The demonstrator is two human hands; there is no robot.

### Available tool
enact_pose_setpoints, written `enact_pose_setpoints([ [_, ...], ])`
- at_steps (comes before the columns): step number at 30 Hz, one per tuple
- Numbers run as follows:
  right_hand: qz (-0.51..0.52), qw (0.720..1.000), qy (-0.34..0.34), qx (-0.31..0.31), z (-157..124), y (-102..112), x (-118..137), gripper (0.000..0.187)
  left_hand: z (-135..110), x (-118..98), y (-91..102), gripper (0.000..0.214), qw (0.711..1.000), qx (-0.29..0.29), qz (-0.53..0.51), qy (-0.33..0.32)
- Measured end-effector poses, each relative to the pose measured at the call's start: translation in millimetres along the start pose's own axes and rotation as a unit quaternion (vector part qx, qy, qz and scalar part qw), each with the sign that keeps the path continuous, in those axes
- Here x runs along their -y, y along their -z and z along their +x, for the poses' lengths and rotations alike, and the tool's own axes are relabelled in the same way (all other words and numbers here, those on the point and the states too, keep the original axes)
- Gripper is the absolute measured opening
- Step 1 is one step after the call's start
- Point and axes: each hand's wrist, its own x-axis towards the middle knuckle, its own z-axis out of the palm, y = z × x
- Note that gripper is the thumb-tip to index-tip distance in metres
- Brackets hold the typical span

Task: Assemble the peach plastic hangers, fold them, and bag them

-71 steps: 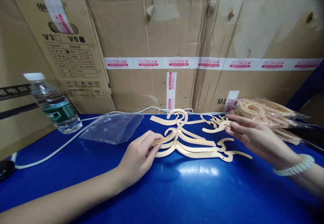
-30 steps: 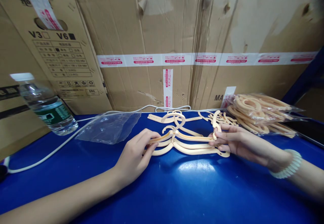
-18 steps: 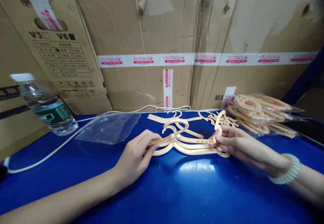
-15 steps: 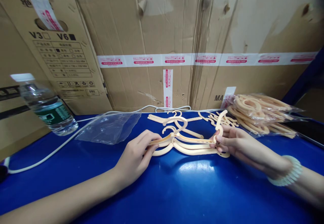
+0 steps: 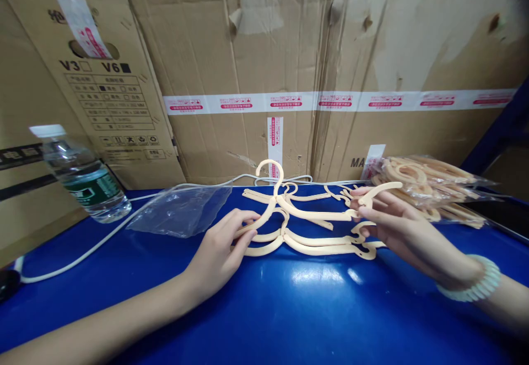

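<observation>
A cream plastic clothes hanger is held above the table, its hook pointing up and to the left. My left hand pinches the hanger's left arm between thumb and fingers. At the hanger's right end, my right hand grips a small curved end piece that sticks out up and to the right. Whether this piece is locked to the arm cannot be made out. Below, assembled-looking hangers lie close together on the blue table, with curved pieces at their right ends.
Behind are loose hanger parts and small curved pieces. Bagged hanger parts are piled at the right. A clear plastic bag, a water bottle and a white cable lie left. Cardboard boxes wall the back.
The held hanger has tipped so its hook now stands upright above the others. The small piece in my right hand has swung outward to the right. The view has shifted slightly.
</observation>
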Motion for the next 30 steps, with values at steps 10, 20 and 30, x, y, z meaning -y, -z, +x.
enact_pose_setpoints([
  [10, -0.221, 0.964, 0.026, 0.145, 18.0, 57.6, 40.5, 0.014, 9.6, -8.3, 30.4, 0.018, 0.99, 0.075, 0.097, -0.064],
  [20, -0.478, 0.827, 0.071, 0.288, 4.4, 36.9, 35.5, 0.024, -27.7, -5.4, 22.2, 0.013, 0.982, 0.12, 0.125, -0.074],
  [30, -0.579, 0.75, 0.108, 0.3, -4.1, 15.9, 17.4, 0.014, -28.0, -0.2, 17.6, 0.016, 0.98, 0.1, 0.131, -0.109],
])
